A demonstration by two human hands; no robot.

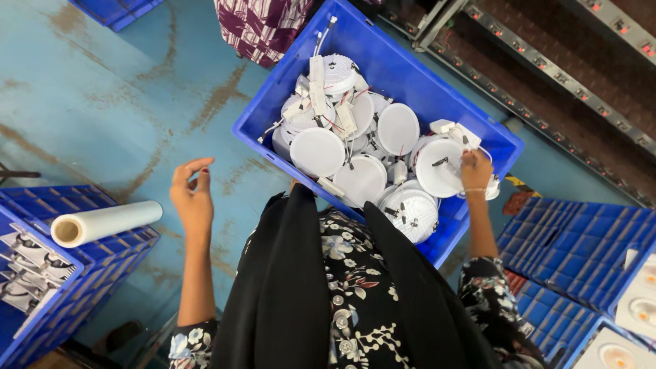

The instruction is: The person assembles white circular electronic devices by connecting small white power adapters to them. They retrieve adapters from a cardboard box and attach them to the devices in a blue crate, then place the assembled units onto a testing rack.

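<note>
A blue plastic crate (403,68) stands on the floor in front of me, filled with several round white lamp panels (318,152) and their wired white driver boxes (318,85). My right hand (475,171) reaches into the crate's right side and grips the edge of one round white lamp panel (437,167). My left hand (193,195) hangs in the air left of the crate, above the blue floor, fingers loosely curled and holding nothing.
A roll of clear stretch film (102,222) lies on a blue crate (75,273) at the left, which holds printed cards. More blue crates (581,246) sit at the right, some holding boxed lamps (642,301). A metal rack (560,75) runs along the top right. Another person's patterned clothing (263,24) shows beyond the crate.
</note>
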